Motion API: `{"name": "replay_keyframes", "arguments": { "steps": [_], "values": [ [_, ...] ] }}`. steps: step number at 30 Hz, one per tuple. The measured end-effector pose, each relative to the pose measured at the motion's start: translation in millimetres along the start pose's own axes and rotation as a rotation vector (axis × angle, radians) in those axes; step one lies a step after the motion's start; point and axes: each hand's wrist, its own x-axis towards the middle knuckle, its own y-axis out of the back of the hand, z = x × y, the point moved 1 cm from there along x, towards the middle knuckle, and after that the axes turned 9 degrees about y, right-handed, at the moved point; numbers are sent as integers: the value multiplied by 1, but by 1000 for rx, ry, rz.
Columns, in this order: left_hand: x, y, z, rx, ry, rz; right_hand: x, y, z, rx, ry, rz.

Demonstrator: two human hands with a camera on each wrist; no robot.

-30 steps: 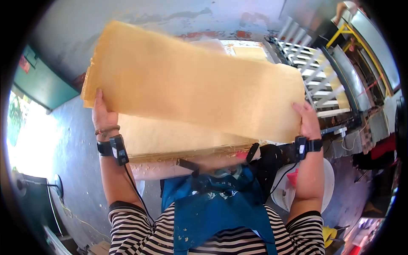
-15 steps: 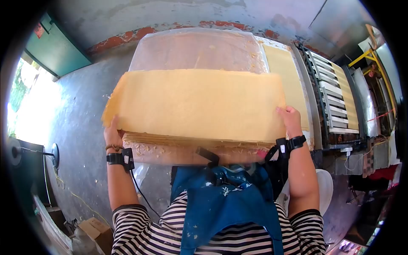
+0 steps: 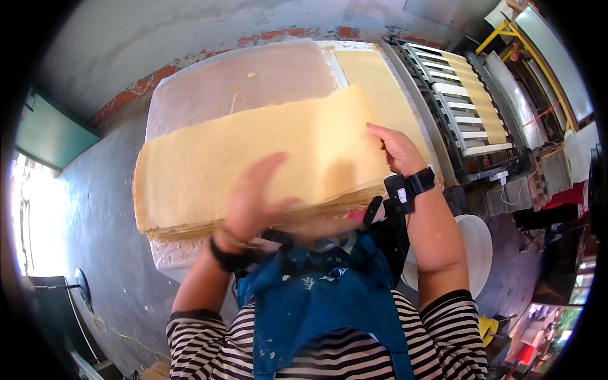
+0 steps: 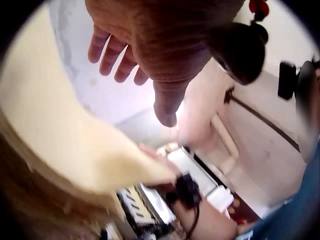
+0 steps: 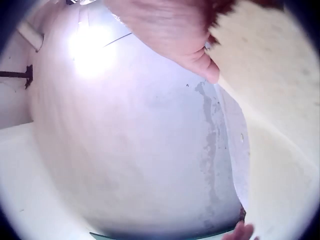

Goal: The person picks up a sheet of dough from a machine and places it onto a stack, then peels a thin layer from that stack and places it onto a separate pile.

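A long thin yellow sheet [image 3: 209, 164] with ragged edges lies over a stack of similar sheets [image 3: 183, 235] in front of the person. The right hand [image 3: 403, 151] pinches the sheet's right end, which curves up off the stack. In the right wrist view the thumb of the right hand [image 5: 172, 30] lies along that ragged edge. Blurred by motion, the left hand [image 3: 253, 199] hovers over the near middle of the sheet. Its fingers are straight and spread from the thumb in the left wrist view, where the left hand [image 4: 155, 45] holds nothing.
The stack stands on a table covered with clear plastic [image 3: 253, 76]. Another yellow sheet [image 3: 380, 88] lies flat at the right. Beyond it is a slatted rack [image 3: 453, 104] carrying a yellow strip. A white bucket [image 3: 476, 253] stands by the right arm.
Both hands held the sheet raised, then lowered it onto the stack. The left hand has since let go of the left end and moved right, over the middle. The right hand still holds its end.
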Motion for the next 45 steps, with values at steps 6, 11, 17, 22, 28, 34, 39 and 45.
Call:
{"name": "replay_keyframes", "arguments": {
  "steps": [6, 11, 17, 22, 28, 34, 39, 45],
  "values": [
    [33, -77, 52, -13, -104, -42, -5, -12, 0, 299, 44, -207],
    [32, -91, 30, -369, 158, -75, -21, -18, -5, 292, 9, -218],
    [33, -86, 14, -547, 387, 15, -16, -27, 10, 302, 42, -224],
    [35, -91, 0, -572, 375, 140, -31, -34, -3, 399, -9, -237],
    [38, -79, 4, -550, 409, 263, -8, 5, 18, 77, -26, -32],
    [43, -46, -1, -475, 291, 503, -5, 35, 30, -623, 624, 517],
    [43, -42, 46, 120, -244, 291, -38, -26, -23, 332, -60, -175],
    [28, -68, 45, 223, -341, -194, -2, -26, -4, -159, 46, -219]
  ]
}}
